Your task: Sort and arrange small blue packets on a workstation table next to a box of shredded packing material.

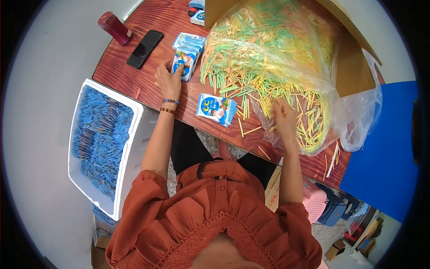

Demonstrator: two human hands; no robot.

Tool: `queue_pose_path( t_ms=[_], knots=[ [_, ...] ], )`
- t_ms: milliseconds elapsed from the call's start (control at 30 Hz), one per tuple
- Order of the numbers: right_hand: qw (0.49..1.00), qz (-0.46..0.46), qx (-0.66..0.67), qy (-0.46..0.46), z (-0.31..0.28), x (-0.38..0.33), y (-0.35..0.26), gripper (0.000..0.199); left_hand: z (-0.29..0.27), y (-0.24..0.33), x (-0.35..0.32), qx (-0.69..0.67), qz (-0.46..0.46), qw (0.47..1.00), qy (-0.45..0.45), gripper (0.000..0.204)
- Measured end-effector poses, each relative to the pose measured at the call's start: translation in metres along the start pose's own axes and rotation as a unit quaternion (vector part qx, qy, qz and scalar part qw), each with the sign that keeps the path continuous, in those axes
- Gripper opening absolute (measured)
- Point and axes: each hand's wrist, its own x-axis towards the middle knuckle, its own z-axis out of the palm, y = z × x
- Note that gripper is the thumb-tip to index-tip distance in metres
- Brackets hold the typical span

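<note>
My left hand [168,83], with beaded bracelets at the wrist, is at the near left edge of a row of blue-and-white packets [190,41]. Its thumb lies over the nearest packet [184,62], and its fingers are bent at that packet's edge. A second small pile of the same packets [216,109] rests closer to the table's front edge. To the right, my right hand [285,119] reaches into thin yellow, green and orange sticks [251,83], fingertips pinched together on a few yellow ones. Its palm is turned away. The sticks spill from a clear plastic bag [286,58].
A cardboard box [354,67] stands behind the bag. On the left of the reddish wooden table [114,71] are a black phone [144,49] and a red-pink bottle [115,28]. A white foam box [136,112] full of blue packets stands beside it. A blue board [385,139] is at right.
</note>
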Motion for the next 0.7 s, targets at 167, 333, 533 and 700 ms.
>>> queue_pose_path(
  t_ms=[167,333,533,700],
  knots=[
    [0.825,-0.309,-0.408,0.239,-0.017,0.016,0.000,0.021,0.005,-0.004,0.000,-0.030,-0.008,1.000,0.004,0.053],
    [0.942,-0.271,-0.199,-0.016,0.067,0.004,-0.036,0.023,-0.001,-0.007,0.001,-0.087,-0.028,0.996,0.004,0.053],
    [0.933,-0.252,-0.255,-0.009,0.084,0.021,-0.034,0.023,-0.025,-0.021,-0.006,-0.227,-0.018,0.974,0.000,0.039],
    [0.923,-0.283,-0.262,0.008,0.081,0.026,-0.024,0.021,-0.053,0.011,-0.037,-0.303,-0.035,0.951,-0.042,0.030]
  ],
)
